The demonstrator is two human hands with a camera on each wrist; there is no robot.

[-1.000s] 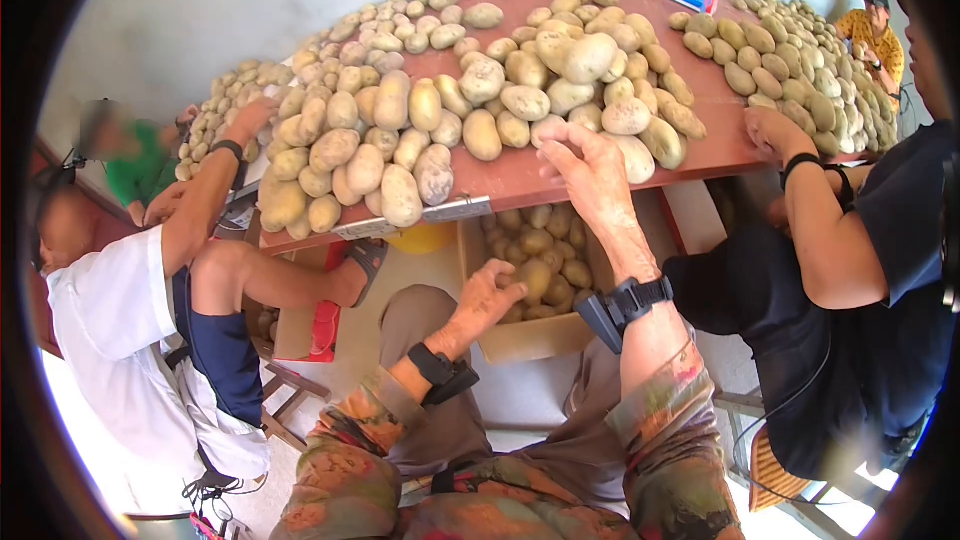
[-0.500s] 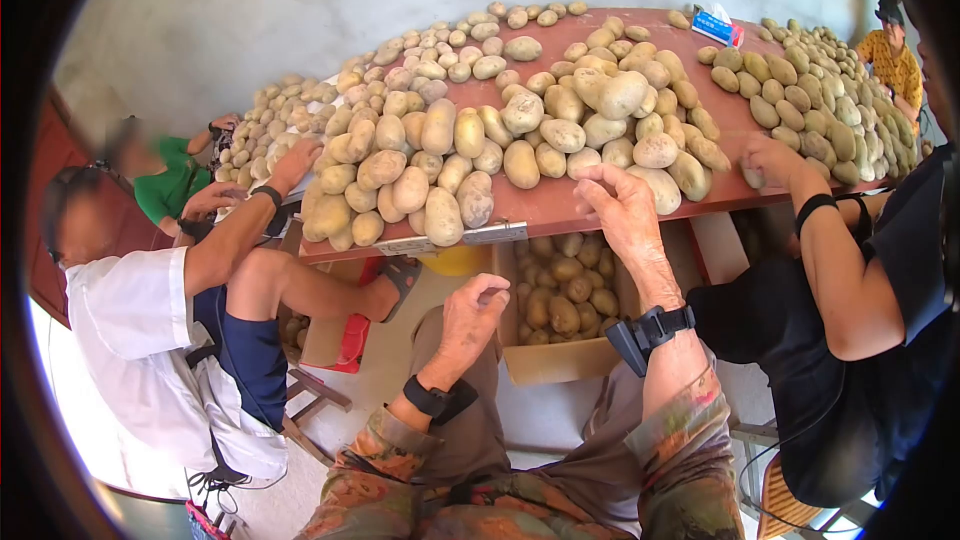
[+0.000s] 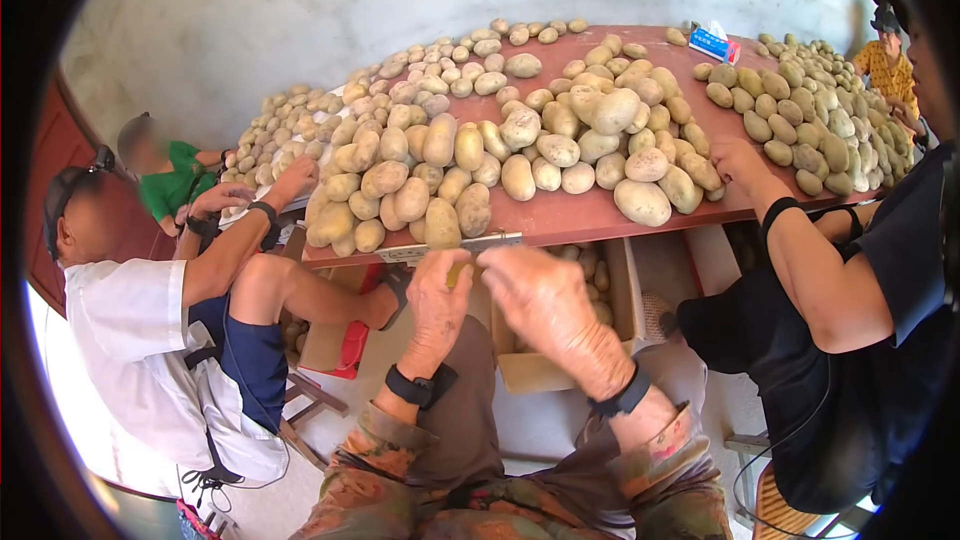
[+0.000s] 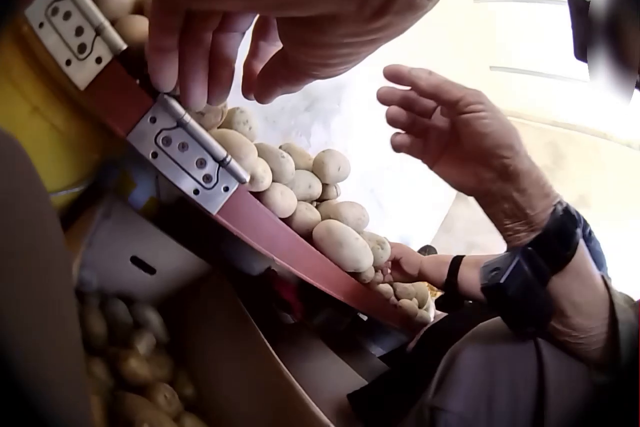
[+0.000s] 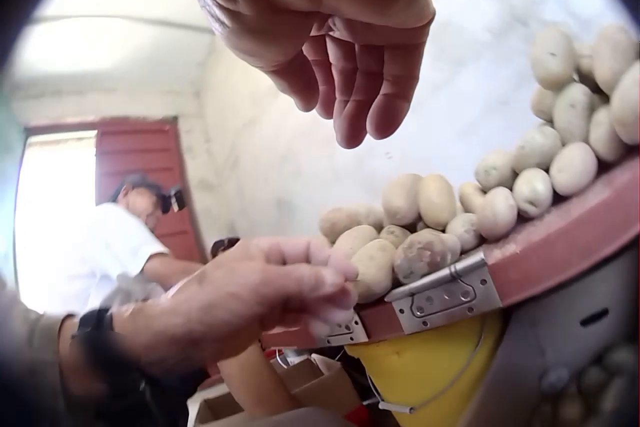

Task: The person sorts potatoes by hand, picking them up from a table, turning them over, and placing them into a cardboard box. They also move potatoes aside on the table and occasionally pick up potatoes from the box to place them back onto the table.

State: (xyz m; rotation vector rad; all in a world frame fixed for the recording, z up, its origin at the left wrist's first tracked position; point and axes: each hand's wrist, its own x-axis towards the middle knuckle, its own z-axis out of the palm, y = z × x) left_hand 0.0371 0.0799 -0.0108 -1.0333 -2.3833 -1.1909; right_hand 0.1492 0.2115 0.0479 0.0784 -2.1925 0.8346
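Hands meet below the edge of the red wooden worktop: left hand with fingers loosely bent, grasping nothing visible, right hand relaxed beside it. Beyond, the pale oval potatoes lie heaped on the worktop.

right hand fingers hanging loosely, holding nothing | left hand below, near table edge | potatoes above metal hinge | yellow bucket beneath
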